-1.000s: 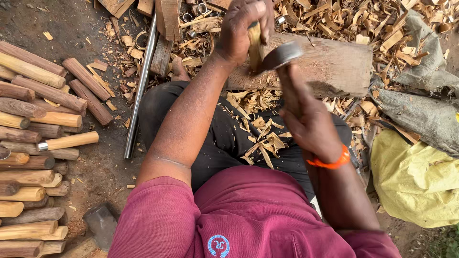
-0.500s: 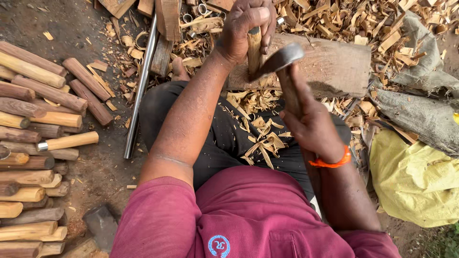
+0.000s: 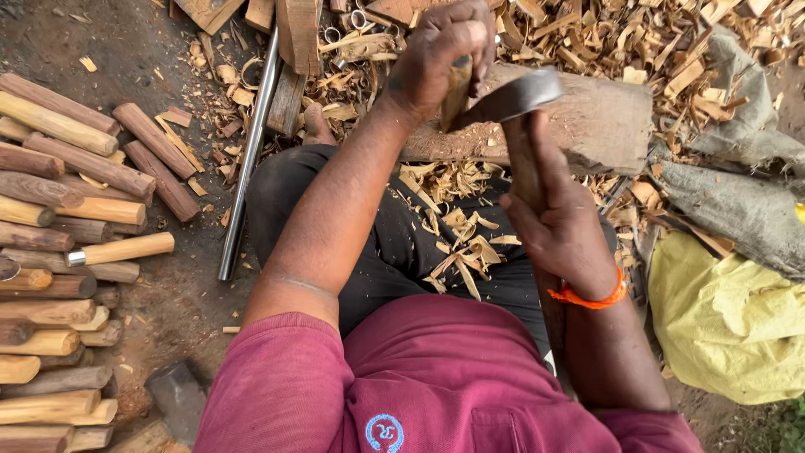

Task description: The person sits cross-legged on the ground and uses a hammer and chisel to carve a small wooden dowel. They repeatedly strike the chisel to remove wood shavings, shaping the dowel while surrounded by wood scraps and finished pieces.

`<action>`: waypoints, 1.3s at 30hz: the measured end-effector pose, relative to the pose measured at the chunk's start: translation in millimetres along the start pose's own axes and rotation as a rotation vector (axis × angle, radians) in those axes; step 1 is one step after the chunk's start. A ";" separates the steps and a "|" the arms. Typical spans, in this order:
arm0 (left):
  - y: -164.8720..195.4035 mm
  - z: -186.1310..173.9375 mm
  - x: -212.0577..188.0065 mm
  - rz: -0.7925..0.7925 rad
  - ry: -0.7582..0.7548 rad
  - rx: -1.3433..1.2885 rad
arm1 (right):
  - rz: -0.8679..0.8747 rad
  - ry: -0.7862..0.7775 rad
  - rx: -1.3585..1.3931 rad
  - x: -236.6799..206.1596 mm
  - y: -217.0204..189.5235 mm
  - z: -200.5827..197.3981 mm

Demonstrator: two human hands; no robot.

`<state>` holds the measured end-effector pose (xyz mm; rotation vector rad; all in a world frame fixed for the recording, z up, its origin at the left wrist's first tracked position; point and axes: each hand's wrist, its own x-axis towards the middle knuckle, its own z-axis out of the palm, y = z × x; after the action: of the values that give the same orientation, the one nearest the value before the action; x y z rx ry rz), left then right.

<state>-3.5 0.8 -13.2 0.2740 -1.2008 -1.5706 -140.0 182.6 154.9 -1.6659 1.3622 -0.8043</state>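
My left hand (image 3: 440, 54) grips a short wooden piece (image 3: 455, 94) and holds it upright on a wooden chopping block (image 3: 604, 122). My right hand (image 3: 558, 222) is closed around the wooden handle of an adze-like tool; its metal blade (image 3: 511, 98) rests against the side of the wooden piece. An orange band circles my right wrist. Wood shavings (image 3: 457, 231) lie on my dark trousers, and many more cover the ground beyond the block.
Stacked wooden sticks (image 3: 59, 252), some peeled, lie at the left. A metal rod (image 3: 250, 151) lies on the dirt beside my leg. A metal hammer head (image 3: 178, 401) sits bottom left. A yellow sack (image 3: 721, 323) and grey sacks (image 3: 738, 201) lie at the right.
The blade has moved up and slightly right along the wooden piece. My left hand still holds the piece on the block.
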 end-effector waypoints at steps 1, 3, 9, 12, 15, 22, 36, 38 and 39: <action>-0.4 1.6 0.8 0.021 0.002 0.054 | 0.034 0.010 0.124 3.4 -2.7 0.3; 0.7 2.4 -2.0 -0.014 0.010 0.041 | -0.019 0.003 -0.085 3.4 -15.6 -4.6; 1.4 1.5 1.4 -0.059 -0.094 -0.099 | -0.137 0.023 -0.231 -4.7 -39.6 -10.7; -2.0 0.5 -0.3 -0.046 -0.094 -0.057 | -0.165 -0.042 -0.103 -1.1 -11.0 3.3; -8.4 -1.7 -2.7 -0.060 -0.026 -0.067 | -0.114 -0.006 -0.086 -7.2 13.7 -2.0; -15.6 0.8 0.9 -0.078 0.033 -0.042 | 0.002 0.168 -0.004 -30.4 -13.6 -32.3; -1.1 5.0 2.3 -0.037 0.013 0.001 | 0.027 0.082 -0.030 -33.7 3.0 -33.5; -4.5 8.2 0.2 -0.084 -0.009 -0.062 | 0.013 0.131 0.061 -35.6 -12.9 -37.2; -5.9 9.1 0.2 -0.083 -0.022 -0.077 | 0.001 0.139 0.101 -33.4 -16.7 -34.5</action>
<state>-13.5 5.0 -13.7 0.2591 -1.1557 -1.6917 -169.3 209.8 186.3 -1.5552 1.3929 -0.9879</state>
